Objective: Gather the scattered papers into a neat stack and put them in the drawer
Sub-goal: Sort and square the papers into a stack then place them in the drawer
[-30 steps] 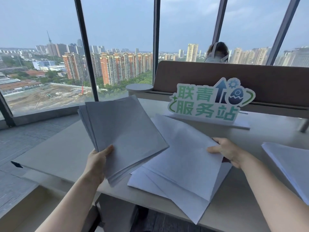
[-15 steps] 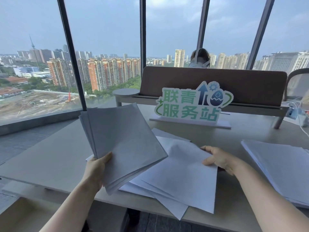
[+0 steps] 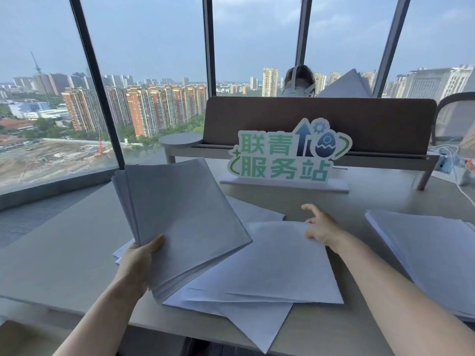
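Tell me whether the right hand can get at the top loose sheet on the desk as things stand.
Probably yes. The right hand is open at the far right corner of the top loose sheet, fingers spread, with nothing over that corner. The held stack in the left hand overlaps only its left edge.

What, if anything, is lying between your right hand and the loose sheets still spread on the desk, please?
Nothing visible. The right hand already rests on the far edge of the top loose sheet, with only bare desk around it. The left hand holds the gathered stack off to the side.
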### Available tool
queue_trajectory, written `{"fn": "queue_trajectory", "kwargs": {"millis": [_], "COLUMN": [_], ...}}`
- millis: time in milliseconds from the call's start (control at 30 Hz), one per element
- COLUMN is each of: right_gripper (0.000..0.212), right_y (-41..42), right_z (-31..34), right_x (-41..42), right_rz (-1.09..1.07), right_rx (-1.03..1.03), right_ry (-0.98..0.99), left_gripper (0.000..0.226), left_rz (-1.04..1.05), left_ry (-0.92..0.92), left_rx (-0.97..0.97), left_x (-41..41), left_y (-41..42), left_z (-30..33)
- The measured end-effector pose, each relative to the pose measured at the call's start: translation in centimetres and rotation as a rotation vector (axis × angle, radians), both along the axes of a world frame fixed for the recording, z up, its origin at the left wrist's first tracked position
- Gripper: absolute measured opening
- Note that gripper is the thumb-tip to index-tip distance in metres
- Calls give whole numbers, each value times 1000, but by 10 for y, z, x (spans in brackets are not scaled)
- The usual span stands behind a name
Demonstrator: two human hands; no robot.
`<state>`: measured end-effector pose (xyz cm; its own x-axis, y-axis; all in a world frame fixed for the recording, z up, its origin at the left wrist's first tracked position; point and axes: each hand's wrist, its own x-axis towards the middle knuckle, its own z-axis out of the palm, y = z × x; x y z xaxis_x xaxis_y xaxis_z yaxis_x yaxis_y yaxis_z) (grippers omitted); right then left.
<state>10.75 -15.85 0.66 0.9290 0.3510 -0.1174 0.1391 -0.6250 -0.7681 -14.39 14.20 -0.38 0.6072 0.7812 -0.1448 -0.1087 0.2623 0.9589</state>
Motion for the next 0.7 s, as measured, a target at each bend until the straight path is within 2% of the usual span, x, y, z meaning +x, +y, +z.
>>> {"fn": "queue_trajectory", "kwargs": {"millis": [133, 267, 400, 533, 700], "right_gripper": [80, 88, 93, 74, 62], "right_y": [4, 16, 23, 20, 31], "right_z": [4, 5, 3, 7, 7], "right_x": [13, 22, 21, 18, 15], "right_rz": [125, 191, 53, -16, 13], "right_rx": [-112, -196, -291, -574, -652], "right_ry": [-13, -125, -144, -17, 46], "left_gripper": [8, 8, 13, 12, 8], "left_rz": [-3, -17, -34, -37, -33], "left_ry": [7, 14, 53, 100, 109], "left_rx": [20, 31, 33, 38, 40], "left_x": [9, 17, 24, 27, 29], "left_y": [3, 4, 10, 18, 15], "left_z": [0, -5, -13, -21, -22]}}
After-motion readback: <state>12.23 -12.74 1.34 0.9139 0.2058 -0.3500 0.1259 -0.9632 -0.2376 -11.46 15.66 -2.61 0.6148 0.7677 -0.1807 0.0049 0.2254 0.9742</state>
